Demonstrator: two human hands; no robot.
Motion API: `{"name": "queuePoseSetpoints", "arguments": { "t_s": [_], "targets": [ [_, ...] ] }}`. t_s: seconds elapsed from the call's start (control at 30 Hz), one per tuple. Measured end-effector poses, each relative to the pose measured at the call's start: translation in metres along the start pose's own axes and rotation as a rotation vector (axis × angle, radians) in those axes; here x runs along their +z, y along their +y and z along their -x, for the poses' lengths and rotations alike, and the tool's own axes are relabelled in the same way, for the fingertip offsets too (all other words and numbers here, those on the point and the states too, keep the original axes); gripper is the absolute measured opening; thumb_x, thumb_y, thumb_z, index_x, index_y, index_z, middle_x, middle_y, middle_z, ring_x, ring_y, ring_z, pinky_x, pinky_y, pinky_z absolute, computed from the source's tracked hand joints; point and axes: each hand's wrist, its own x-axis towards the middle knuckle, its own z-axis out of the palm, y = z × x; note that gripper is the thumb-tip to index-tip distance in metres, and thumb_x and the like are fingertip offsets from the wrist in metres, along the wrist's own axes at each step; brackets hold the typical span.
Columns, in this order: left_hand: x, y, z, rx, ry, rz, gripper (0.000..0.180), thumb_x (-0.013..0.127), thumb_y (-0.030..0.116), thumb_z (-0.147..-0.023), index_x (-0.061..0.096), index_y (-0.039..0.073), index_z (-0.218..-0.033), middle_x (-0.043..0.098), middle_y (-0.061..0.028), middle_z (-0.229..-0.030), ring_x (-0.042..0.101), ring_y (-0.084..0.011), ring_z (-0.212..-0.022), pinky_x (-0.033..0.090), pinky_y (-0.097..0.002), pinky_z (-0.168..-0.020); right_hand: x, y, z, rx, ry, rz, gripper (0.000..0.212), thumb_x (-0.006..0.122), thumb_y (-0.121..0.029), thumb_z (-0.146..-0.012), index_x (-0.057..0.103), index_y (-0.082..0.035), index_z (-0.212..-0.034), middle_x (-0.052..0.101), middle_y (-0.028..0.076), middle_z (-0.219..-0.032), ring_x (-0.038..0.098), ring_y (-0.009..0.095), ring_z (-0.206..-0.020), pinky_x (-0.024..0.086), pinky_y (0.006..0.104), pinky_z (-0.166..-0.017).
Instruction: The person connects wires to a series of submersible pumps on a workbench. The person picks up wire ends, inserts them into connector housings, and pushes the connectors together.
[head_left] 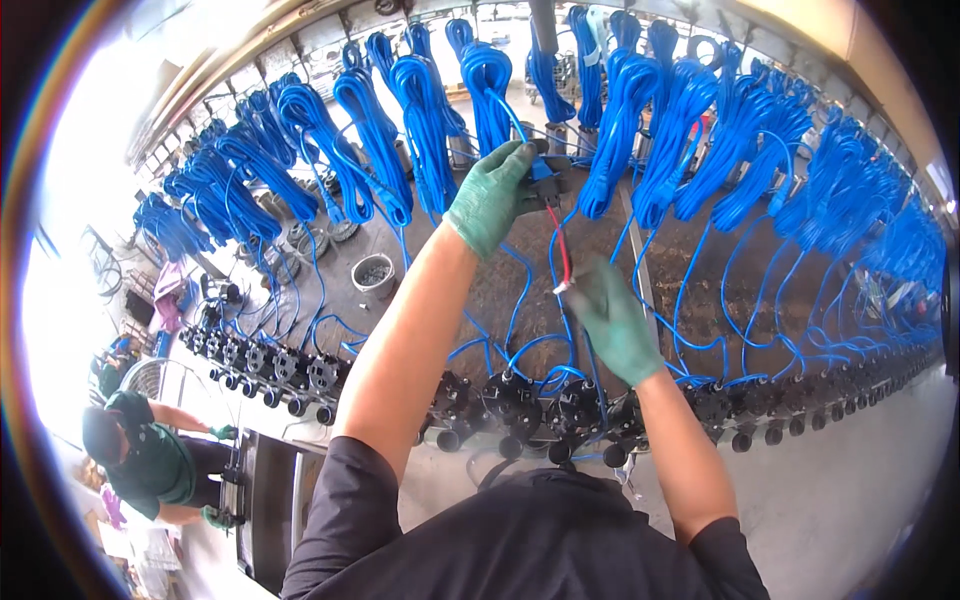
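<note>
My left hand (488, 205), in a green glove, is raised in the middle and closed on a small black housing (546, 188) with a blue piece on top. From the housing's lower side a red wire (560, 243) runs down to a pale tip. My right hand (618, 320), gloved in green too, is beside that tip; its fingers are smeared by motion, so I cannot tell whether they grip the wire. Just beyond my left hand hangs a coiled blue cable (487, 85).
More blue cable coils (622, 130) hang in rows along a curved rack. Black motor-like units (510, 400) line the near edge of the dark table (440, 275), with blue leads across it. A tub of small parts (374, 274) stands left. Another person (150, 450) works at lower left.
</note>
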Motion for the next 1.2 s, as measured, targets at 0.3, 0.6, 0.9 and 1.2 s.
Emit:
{"name": "queuePoseSetpoints", "arguments": {
  "t_s": [0.3,0.6,0.9,1.2],
  "targets": [
    [0.011,0.014,-0.007,-0.066,0.159,-0.030,0.027,0.063,0.026,-0.103,0.070,0.002,-0.112,0.068,-0.0068,-0.096,0.062,-0.0144,-0.077,0.054,-0.0308,-0.074,0.049,-0.060,-0.130,-0.234,0.403,0.256,0.047,0.075,-0.023,-0.096,0.055,-0.006,-0.135,0.074,0.016,-0.101,0.074,0.029,-0.088,0.058,0.0417,-0.080],
    [0.001,0.002,-0.052,-0.140,0.194,0.037,0.027,0.056,0.026,-0.106,0.065,0.000,-0.107,0.070,-0.0126,-0.098,0.068,-0.0244,-0.087,0.057,-0.0355,-0.079,0.041,-0.078,-0.116,0.005,0.275,0.411,0.043,0.067,-0.034,-0.095,0.064,0.000,-0.120,0.072,0.023,-0.101,0.068,0.038,-0.096,0.053,0.0469,-0.086],
    [0.007,-0.016,-0.042,-0.071,0.195,0.139,0.037,0.061,0.034,-0.105,0.055,0.002,-0.124,0.070,-0.0229,-0.117,0.073,-0.0399,-0.096,0.062,-0.0550,-0.080,-0.043,-0.107,0.015,0.267,0.232,-0.340,0.024,0.064,-0.032,-0.101,0.060,-0.013,-0.115,0.047,-0.003,-0.070,0.043,0.008,-0.053,0.032,0.0264,-0.044],
    [0.057,-0.073,-0.044,-0.122,-0.005,0.153,0.043,0.067,0.033,-0.102,0.060,0.010,-0.138,0.068,-0.0082,-0.123,0.066,-0.0243,-0.111,0.054,-0.0448,-0.093,-0.088,-0.125,0.062,0.124,0.314,-0.323,0.041,0.060,-0.019,-0.102,0.052,-0.008,-0.141,0.063,0.007,-0.093,0.057,0.011,-0.056,0.035,0.0224,-0.043]
  ]
}}
